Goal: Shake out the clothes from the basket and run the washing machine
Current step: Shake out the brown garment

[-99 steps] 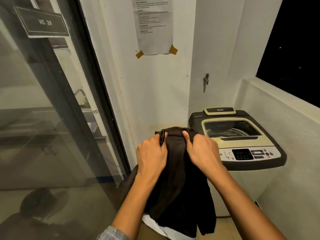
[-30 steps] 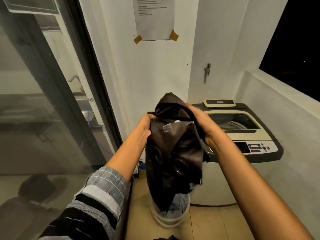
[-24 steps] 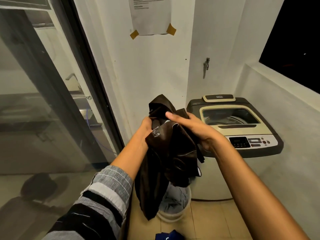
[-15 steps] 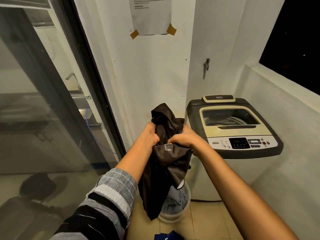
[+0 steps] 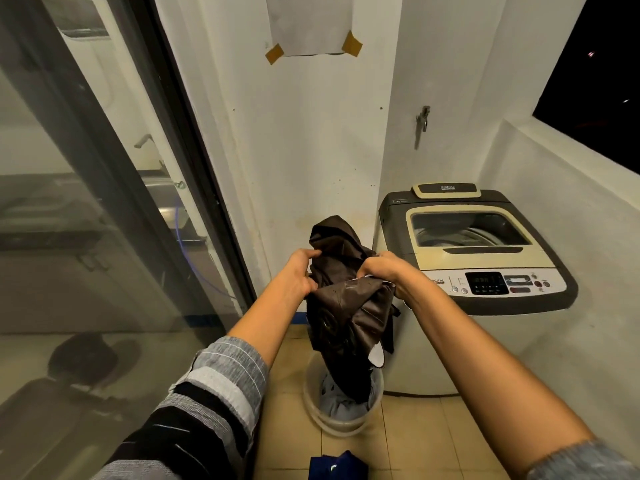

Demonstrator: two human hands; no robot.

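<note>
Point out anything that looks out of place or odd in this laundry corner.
One thing: a dark blue garment lies on the floor tiles in front of the basket, not in it. The washing machine lid is shut. Both hands, left hand and right hand, grip the brown garment above the basket.

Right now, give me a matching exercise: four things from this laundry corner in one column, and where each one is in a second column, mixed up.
Things:
1. dark brown garment
2. white basket
3. washing machine
4. paper notice

Places:
A. taped to the wall
B. on the floor, clothes inside
C. gripped in both hands
D. in the corner, lid down

Pairs: 1-C, 2-B, 3-D, 4-A
</note>
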